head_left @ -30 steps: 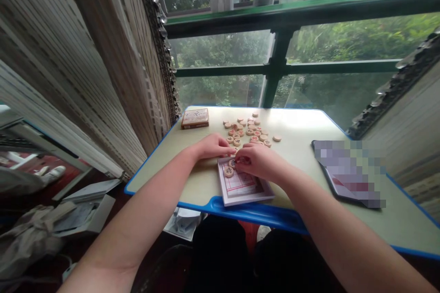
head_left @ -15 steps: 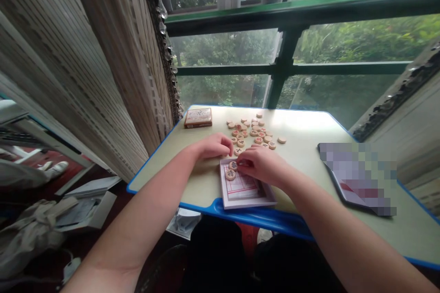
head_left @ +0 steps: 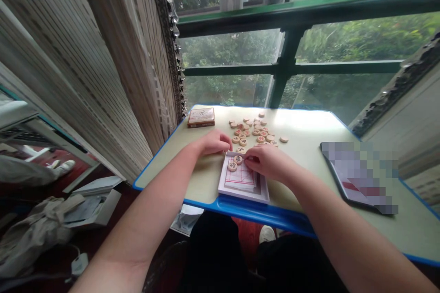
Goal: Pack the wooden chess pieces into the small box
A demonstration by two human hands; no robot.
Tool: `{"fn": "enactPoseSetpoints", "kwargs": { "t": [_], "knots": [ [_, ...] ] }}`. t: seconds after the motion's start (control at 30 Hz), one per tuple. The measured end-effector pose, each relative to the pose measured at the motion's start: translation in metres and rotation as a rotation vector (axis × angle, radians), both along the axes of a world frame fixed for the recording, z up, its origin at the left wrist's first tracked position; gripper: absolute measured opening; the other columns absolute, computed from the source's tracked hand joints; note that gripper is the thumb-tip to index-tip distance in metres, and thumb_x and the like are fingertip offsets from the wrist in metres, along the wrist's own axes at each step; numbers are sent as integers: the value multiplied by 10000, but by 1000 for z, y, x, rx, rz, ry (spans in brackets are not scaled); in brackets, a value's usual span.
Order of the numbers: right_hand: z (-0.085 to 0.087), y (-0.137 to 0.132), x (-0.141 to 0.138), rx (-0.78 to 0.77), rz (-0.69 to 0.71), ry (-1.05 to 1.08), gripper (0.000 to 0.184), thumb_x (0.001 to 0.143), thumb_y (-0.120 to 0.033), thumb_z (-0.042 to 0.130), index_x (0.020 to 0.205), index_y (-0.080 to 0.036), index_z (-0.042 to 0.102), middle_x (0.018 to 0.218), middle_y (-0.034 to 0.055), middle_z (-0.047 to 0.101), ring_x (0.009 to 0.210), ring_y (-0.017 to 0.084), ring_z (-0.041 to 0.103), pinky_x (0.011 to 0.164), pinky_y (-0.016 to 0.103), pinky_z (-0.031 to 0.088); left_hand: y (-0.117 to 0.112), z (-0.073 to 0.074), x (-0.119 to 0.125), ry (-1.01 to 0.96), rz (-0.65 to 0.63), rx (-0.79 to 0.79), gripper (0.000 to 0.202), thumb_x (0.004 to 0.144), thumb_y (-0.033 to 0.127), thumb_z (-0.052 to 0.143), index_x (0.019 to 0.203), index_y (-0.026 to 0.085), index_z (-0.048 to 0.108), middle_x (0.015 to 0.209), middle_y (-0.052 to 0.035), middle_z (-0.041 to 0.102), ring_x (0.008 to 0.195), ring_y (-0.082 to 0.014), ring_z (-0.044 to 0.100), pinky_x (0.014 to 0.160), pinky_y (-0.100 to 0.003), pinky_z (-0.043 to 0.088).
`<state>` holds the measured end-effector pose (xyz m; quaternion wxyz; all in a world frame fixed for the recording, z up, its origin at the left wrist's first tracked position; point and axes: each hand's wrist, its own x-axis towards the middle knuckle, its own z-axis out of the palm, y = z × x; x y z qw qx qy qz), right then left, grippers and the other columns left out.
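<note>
Flat item [head_left: 359, 176] by R edge of table [head_left: 302, 123] pixelated, can't tell what it was. Marks on far xiangqi pieces [head_left: 252, 130] too small to read, same for box lid [head_left: 201, 117] at far L corner. R hand [head_left: 266, 162] hid R part of small board [head_left: 240, 183]. Arms [head_left: 144, 224] cut off by frame bottom

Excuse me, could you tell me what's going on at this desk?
A person is working with both hands over a small xiangqi board in a white tray. The right hand reaches in beside two wooden pieces on the board; the left hand rests at the tray's far edge. More pieces lie loose on the desk, beside a box.
</note>
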<state>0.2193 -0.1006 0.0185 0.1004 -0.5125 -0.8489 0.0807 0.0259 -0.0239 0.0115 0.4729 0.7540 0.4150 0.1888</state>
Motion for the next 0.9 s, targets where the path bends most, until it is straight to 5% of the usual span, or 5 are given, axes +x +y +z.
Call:
{"fn": "enactPoseSetpoints", "kwargs": {
  "t": [0.9],
  "knots": [
    [-8, -2, -10, 118, 149, -37, 223, 866, -266, 518, 957, -265, 722, 866, 43, 711, 816, 186, 567, 662, 262, 378, 0, -4, 2, 162, -150, 117, 167, 597, 212, 560, 641, 102, 678, 544, 3, 589, 561, -103, 497, 537, -202, 366]
  ]
}}
